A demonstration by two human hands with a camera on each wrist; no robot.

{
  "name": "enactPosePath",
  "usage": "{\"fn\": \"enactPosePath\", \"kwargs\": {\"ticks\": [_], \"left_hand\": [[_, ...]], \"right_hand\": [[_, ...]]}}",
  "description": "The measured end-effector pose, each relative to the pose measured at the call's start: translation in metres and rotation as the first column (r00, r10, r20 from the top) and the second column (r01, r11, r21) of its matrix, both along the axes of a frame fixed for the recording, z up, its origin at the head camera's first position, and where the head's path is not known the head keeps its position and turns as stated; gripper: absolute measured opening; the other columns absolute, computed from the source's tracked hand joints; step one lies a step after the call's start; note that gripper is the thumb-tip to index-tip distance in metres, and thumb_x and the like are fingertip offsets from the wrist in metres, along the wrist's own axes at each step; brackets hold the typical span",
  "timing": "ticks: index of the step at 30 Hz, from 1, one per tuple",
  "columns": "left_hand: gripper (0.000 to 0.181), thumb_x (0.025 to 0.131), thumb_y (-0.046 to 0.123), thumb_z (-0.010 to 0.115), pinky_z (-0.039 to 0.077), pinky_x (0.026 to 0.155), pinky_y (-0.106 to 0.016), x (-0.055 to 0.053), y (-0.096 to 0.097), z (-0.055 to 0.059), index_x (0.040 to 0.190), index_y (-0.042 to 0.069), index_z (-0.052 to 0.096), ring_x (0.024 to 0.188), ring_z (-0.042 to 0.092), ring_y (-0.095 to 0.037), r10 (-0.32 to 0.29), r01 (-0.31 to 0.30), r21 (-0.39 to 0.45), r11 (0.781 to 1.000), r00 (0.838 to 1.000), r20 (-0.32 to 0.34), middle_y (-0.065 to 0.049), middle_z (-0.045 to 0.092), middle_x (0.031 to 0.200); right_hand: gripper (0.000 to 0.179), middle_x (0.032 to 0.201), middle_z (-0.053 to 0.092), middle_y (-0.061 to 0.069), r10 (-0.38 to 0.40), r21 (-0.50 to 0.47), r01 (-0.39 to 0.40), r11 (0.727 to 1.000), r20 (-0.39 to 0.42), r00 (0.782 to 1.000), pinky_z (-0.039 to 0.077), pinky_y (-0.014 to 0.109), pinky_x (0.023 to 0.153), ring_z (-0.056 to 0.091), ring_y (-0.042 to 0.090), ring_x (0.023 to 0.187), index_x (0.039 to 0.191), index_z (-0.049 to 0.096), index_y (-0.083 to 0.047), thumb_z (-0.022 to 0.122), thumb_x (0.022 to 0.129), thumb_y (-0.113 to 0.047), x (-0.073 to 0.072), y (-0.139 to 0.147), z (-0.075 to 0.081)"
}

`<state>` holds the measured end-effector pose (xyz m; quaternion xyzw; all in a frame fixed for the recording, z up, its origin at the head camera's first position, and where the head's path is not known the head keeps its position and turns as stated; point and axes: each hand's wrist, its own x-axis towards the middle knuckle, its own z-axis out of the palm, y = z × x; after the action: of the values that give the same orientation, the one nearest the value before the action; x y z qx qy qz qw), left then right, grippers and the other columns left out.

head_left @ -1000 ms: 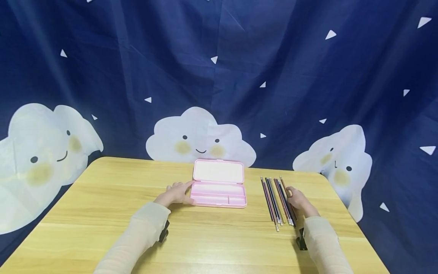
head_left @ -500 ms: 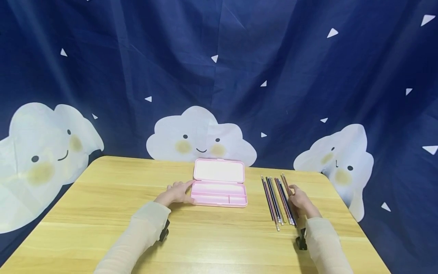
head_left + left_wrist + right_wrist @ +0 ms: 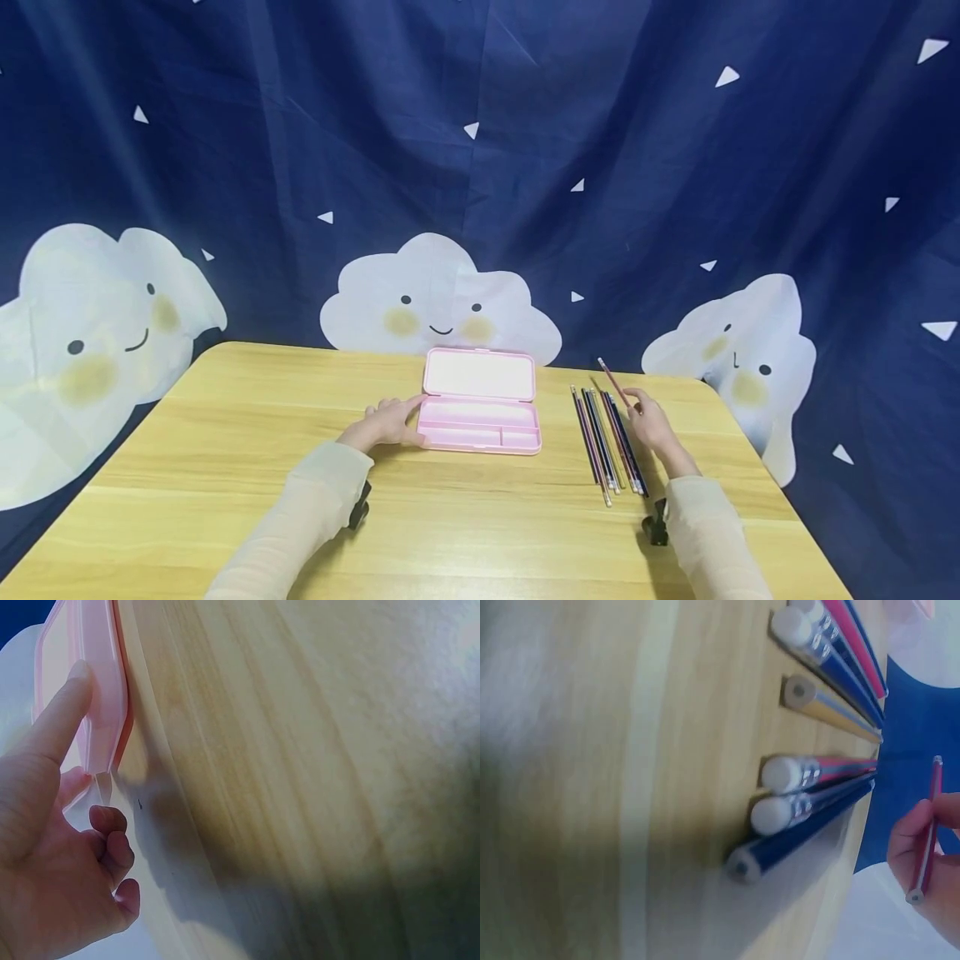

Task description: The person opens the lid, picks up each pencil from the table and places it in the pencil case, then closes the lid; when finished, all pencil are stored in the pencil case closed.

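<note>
A pink pencil case lies with its lid raised at the back of the table; its compartments hold nothing. My left hand holds the case's left end, thumb at the front corner and index finger toward the back one. In the left wrist view the thumb lies along the case's side. My right hand pinches a red and dark striped pencil between thumb and fingers, raised and tilted above the table. Several more pencils lie in a loose row just left of this hand.
The light wooden table ends just behind the case. Behind it hangs a dark blue curtain with clouds on it. A black wrist camera hangs below the right sleeve, close over the tabletop.
My right hand has lifted one pencil from the right side of the row, and its far end has swung up and left. The left hand and the case have stayed put.
</note>
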<state>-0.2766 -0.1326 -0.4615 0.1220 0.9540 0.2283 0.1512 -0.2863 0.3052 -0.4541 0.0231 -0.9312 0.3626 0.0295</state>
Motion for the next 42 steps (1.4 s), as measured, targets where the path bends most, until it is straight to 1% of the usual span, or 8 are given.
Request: {"fn": "enactPosePath", "kwargs": {"ticks": [5, 9, 16, 24, 28, 32, 37, 42], "left_hand": [[0.09, 0.068, 0.046, 0.075, 0.031, 0.085, -0.049, 0.0, 0.0, -0.001, 0.141, 0.014, 0.034, 0.106, 0.042, -0.036, -0.005, 0.005, -0.004, 1.0, 1.0, -0.009, -0.022, 0.047, 0.128], [0.09, 0.067, 0.045, 0.075, 0.032, 0.083, -0.048, 0.0, -0.001, -0.001, 0.141, 0.014, 0.035, 0.106, 0.042, -0.035, -0.008, 0.008, -0.001, 1.0, 1.0, -0.016, -0.022, 0.047, 0.127], [0.09, 0.067, 0.046, 0.075, 0.032, 0.085, -0.05, 0.0, 0.0, -0.001, 0.141, 0.014, 0.034, 0.109, 0.042, -0.036, -0.007, 0.007, 0.001, 1.0, 1.0, -0.013, -0.023, 0.047, 0.129], [0.089, 0.069, 0.044, 0.075, 0.031, 0.088, -0.052, 0.0, 0.0, 0.0, 0.141, 0.014, 0.034, 0.109, 0.041, -0.037, -0.007, 0.007, 0.003, 1.0, 1.0, -0.004, -0.023, 0.045, 0.13], [0.089, 0.068, 0.044, 0.075, 0.03, 0.088, -0.053, 0.001, -0.001, 0.0, 0.141, 0.013, 0.034, 0.11, 0.041, -0.037, -0.008, 0.008, 0.013, 1.0, 1.0, -0.005, -0.024, 0.045, 0.13], [0.09, 0.068, 0.044, 0.075, 0.03, 0.089, -0.054, 0.001, -0.003, 0.0, 0.141, 0.013, 0.034, 0.112, 0.04, -0.038, -0.001, 0.001, 0.008, 1.0, 1.0, -0.004, -0.024, 0.044, 0.131], [0.09, 0.068, 0.044, 0.075, 0.03, 0.089, -0.053, 0.002, -0.002, 0.003, 0.141, 0.012, 0.033, 0.111, 0.041, -0.038, -0.007, 0.007, -0.005, 1.0, 1.0, -0.011, -0.023, 0.045, 0.13], [0.09, 0.068, 0.043, 0.075, 0.029, 0.09, -0.053, 0.002, 0.001, 0.005, 0.141, 0.012, 0.033, 0.112, 0.04, -0.037, -0.008, 0.008, -0.008, 1.0, 1.0, -0.002, -0.023, 0.045, 0.13]], "right_hand": [[0.036, 0.079, 0.048, 0.016, 0.005, -0.063, -0.007, 0.998, -0.02, 1.0, 0.039, 0.021, 0.05, 0.044, 0.014, 0.061, 0.127, 0.042, 0.007, 0.04, 0.091, 0.005, -0.004, -0.009, 0.001], [0.036, 0.084, 0.05, 0.019, 0.025, -0.12, -0.029, 0.992, -0.032, 0.999, 0.039, 0.024, 0.057, 0.047, 0.018, 0.069, 0.127, 0.044, 0.005, 0.043, 0.092, 0.003, -0.005, -0.018, 0.003], [0.036, 0.097, 0.05, 0.03, 0.098, -0.273, -0.1, 0.957, -0.023, 0.995, 0.04, 0.023, 0.053, 0.049, 0.025, 0.069, 0.128, 0.043, 0.003, 0.043, 0.093, 0.004, -0.006, -0.035, 0.006], [0.034, 0.09, 0.057, 0.034, 0.143, -0.254, -0.174, 0.951, -0.136, 0.98, 0.041, 0.022, 0.06, 0.054, 0.03, 0.073, 0.122, 0.049, 0.007, 0.049, 0.088, 0.007, -0.007, -0.052, 0.005], [0.033, 0.082, 0.058, 0.03, 0.168, -0.249, -0.205, 0.947, -0.162, 0.972, 0.039, 0.021, 0.058, 0.053, 0.023, 0.067, 0.119, 0.05, 0.009, 0.052, 0.086, 0.008, -0.008, -0.059, 0.003], [0.031, 0.08, 0.06, 0.023, 0.187, -0.25, -0.222, 0.943, -0.153, 0.97, 0.039, 0.021, 0.056, 0.051, 0.019, 0.065, 0.117, 0.053, 0.007, 0.054, 0.086, 0.006, -0.009, -0.067, 0.0], [0.026, 0.077, 0.059, 0.02, 0.243, -0.23, -0.272, 0.934, -0.146, 0.959, 0.04, 0.021, 0.055, 0.051, 0.022, 0.065, 0.113, 0.055, 0.006, 0.054, 0.087, 0.004, -0.008, -0.079, -0.003], [0.024, 0.079, 0.058, 0.017, 0.304, -0.212, -0.315, 0.925, -0.087, 0.949, 0.041, 0.022, 0.056, 0.053, 0.029, 0.069, 0.11, 0.056, 0.005, 0.054, 0.087, 0.003, -0.006, -0.091, -0.004]]}}
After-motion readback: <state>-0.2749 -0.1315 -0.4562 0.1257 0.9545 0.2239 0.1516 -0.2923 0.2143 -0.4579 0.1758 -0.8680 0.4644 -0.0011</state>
